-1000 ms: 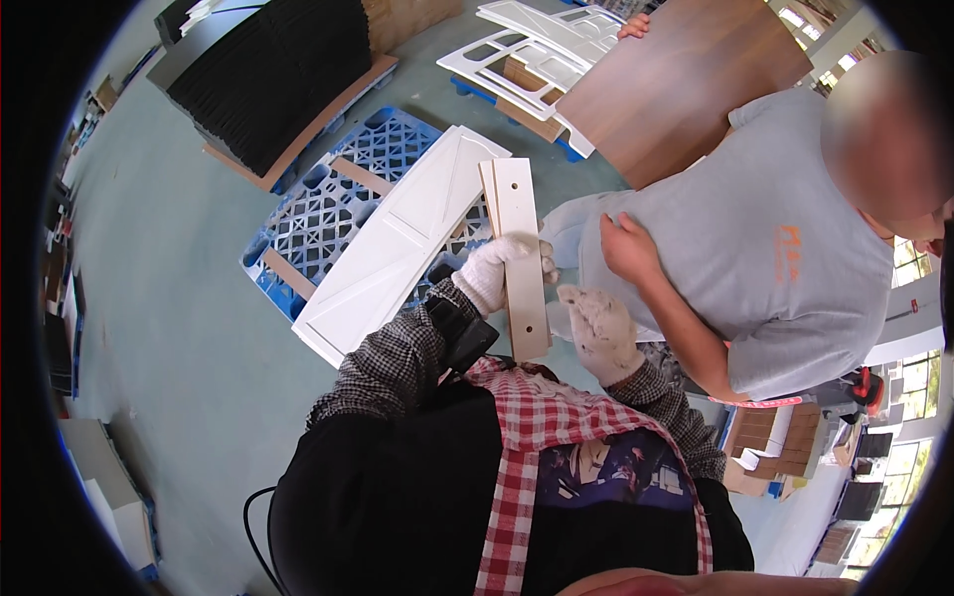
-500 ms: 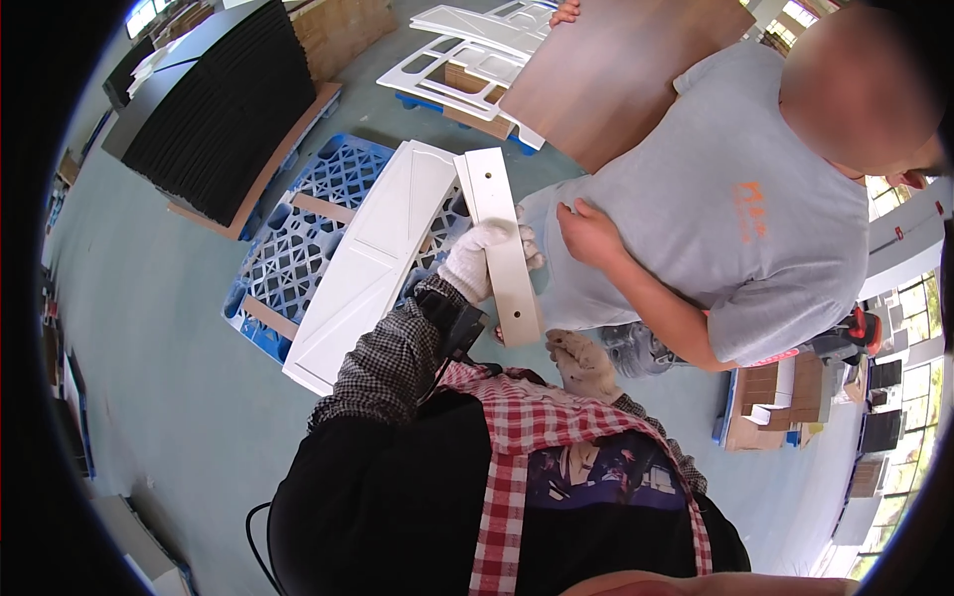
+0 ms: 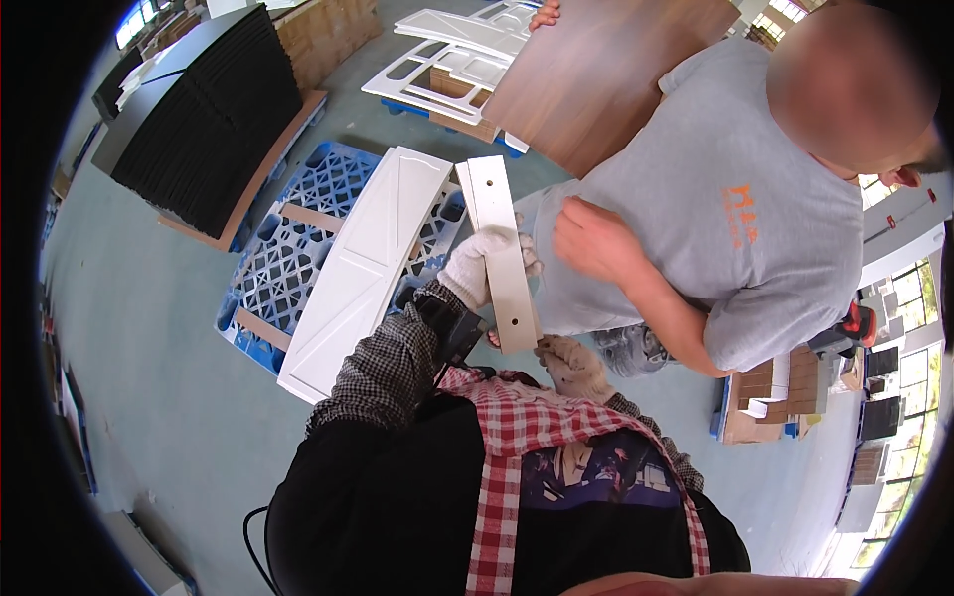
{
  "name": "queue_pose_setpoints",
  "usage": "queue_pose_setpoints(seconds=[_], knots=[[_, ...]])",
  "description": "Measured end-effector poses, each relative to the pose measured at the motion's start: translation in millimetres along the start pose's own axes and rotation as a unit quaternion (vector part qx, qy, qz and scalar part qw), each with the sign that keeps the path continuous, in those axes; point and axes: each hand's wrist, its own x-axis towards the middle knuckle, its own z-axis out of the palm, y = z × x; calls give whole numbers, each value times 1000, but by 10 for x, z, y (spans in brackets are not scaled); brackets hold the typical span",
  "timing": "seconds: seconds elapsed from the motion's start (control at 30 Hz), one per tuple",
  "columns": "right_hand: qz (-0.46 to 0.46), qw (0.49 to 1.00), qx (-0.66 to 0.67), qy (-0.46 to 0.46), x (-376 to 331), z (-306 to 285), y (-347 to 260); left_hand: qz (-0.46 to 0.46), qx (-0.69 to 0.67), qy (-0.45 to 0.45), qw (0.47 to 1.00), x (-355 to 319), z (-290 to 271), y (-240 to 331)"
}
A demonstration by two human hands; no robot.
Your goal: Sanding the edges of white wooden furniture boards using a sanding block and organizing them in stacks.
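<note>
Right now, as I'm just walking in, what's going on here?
The person's gloved left hand grips narrow white boards, held together. The gloved right hand is close by their lower end; contact is unclear. To the left, a white panel lies across a blue pallet. A co-worker's hand is at the edge of a brown sheet.

— Where are the narrow boards (image 3: 510, 288) held?
— In the left hand (image 3: 469, 266), between the panel (image 3: 368, 268) on the left and the co-worker (image 3: 755, 219) on the right.
— And the right hand (image 3: 578, 372)?
— It is placed at their near end; whether they are touched cannot be told.
— What is the panel laid on?
— The pallet (image 3: 320, 191), which is seen on both its sides. Beyond, to the left, the sheet stack (image 3: 224, 119) is set; farther ahead, the frames (image 3: 462, 62) are piled.
— And the wide board (image 3: 606, 79)?
— It is held between the frames and the co-worker.
</note>
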Motion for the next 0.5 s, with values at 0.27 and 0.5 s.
queue_pose_setpoints(seconds=[0.27, 0.5], knots=[[-28, 999, -23, -39, -21, 38, -67, 134, -125, 100, 978, 208, -815, -211], [23, 1000, 0, -4, -30, 5, -140, 64, -28, 60, 996, 175, -840, -249]])
